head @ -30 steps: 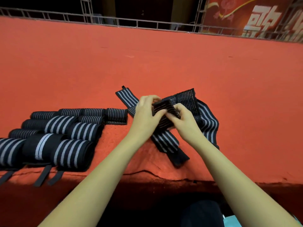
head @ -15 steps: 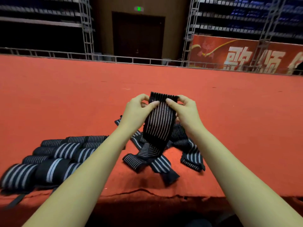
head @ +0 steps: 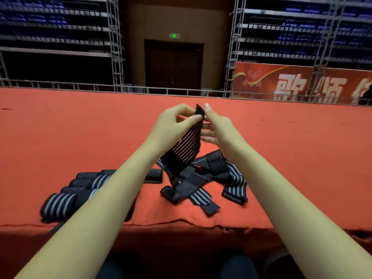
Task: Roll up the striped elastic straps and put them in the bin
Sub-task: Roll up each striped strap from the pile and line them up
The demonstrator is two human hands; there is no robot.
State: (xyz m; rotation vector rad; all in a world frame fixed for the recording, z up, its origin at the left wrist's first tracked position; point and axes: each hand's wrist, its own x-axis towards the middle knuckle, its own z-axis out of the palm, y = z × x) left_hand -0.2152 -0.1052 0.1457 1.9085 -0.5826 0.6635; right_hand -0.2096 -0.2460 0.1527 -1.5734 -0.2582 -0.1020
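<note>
A black strap with thin white stripes (head: 188,147) hangs in the air above the red surface. My left hand (head: 174,125) pinches its upper end between thumb and fingers. My right hand (head: 216,125) touches the same end from the right, its fingers fairly straight behind the strap. The strap's lower part runs down into a loose heap of unrolled striped straps (head: 203,182) on the red surface. Several rolled striped straps (head: 80,188) lie in rows at the left, partly hidden by my left forearm. No bin is in view.
The red carpeted surface (head: 302,158) stretches far back to a metal railing (head: 80,85). Its front edge (head: 181,223) drops into shadow near my knees. Behind stand truss towers, a dark door and a red banner (head: 302,83).
The strap's end has been lifted higher off the heap and turned edge-on. The camera has tilted up, showing more of the hall. My right hand's fingers have loosened from their pinch.
</note>
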